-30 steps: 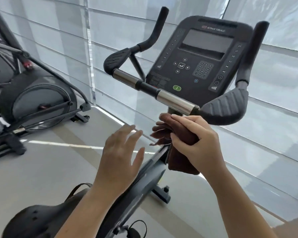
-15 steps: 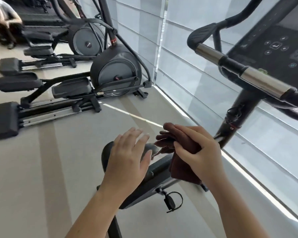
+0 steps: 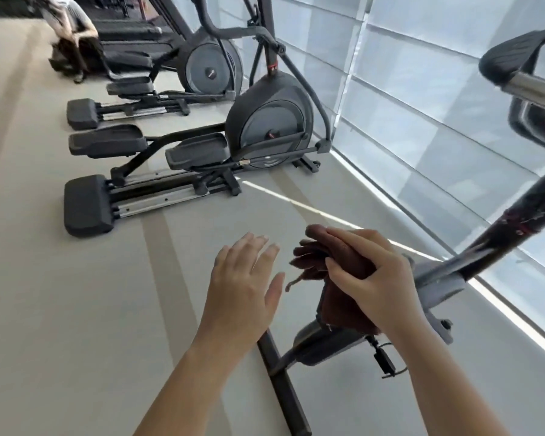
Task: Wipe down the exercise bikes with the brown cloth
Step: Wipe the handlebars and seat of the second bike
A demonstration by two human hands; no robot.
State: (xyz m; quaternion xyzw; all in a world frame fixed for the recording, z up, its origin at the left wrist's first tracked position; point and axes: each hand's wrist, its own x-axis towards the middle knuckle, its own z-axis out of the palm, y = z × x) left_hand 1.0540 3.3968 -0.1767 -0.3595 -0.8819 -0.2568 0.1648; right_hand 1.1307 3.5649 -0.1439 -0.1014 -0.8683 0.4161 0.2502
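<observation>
My right hand (image 3: pixel 375 281) is shut on the bunched brown cloth (image 3: pixel 337 300), holding it in the air beside the exercise bike. The bike's dark slanted frame post (image 3: pixel 497 243) runs up to the right, its handlebar (image 3: pixel 523 73) at the top right edge, its floor base bar (image 3: pixel 283 382) below my hands. My left hand (image 3: pixel 246 287) hovers just left of the cloth, fingers spread, palm down, touching nothing. The bike's console is out of view.
Two black elliptical trainers (image 3: pixel 258 127) stand in a row to the left on the grey floor, pedals and rails toward me. A person (image 3: pixel 73 29) sits at the far top left. Window blinds (image 3: pixel 422 105) run along the right side.
My view has swung left and down, away from the bike's console toward the ellipticals and floor. Both hands keep the same pose, cloth still in my right hand.
</observation>
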